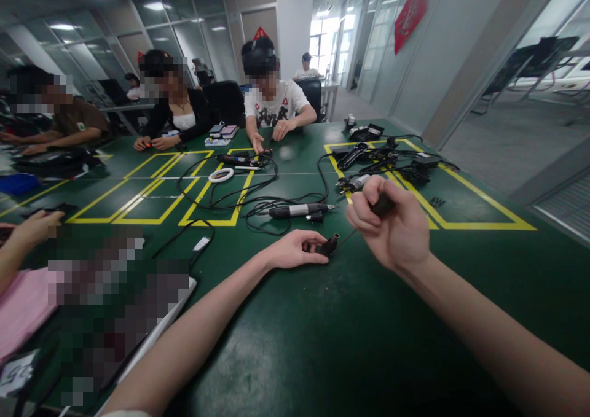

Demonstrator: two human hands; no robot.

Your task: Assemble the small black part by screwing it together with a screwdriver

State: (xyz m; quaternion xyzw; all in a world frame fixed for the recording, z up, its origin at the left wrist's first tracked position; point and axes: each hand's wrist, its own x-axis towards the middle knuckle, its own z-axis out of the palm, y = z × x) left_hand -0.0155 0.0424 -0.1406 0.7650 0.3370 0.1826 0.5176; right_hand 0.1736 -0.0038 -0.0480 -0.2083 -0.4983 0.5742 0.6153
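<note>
My left hand (297, 248) is closed around a small black part (330, 244) with a short tube-like end, held just above the green table (286, 319). My fingers hide much of this part. To its right, my right hand (401, 229) grips the dark handle of a screwdriver (381, 206). The screwdriver's thin shaft slants down and left toward the black part; I cannot tell whether the tip touches it. Just beyond my hands lies a grey and black electric screwdriver (297, 210) with its cable.
Black tools and cables (373, 156) crowd the far right within yellow tape lines. A white ring (221, 175) lies mid-table among cables. At left is a blurred-out flat device (184, 294). Several people sit around the table; a neighbour's hand (39, 229) is at the left edge.
</note>
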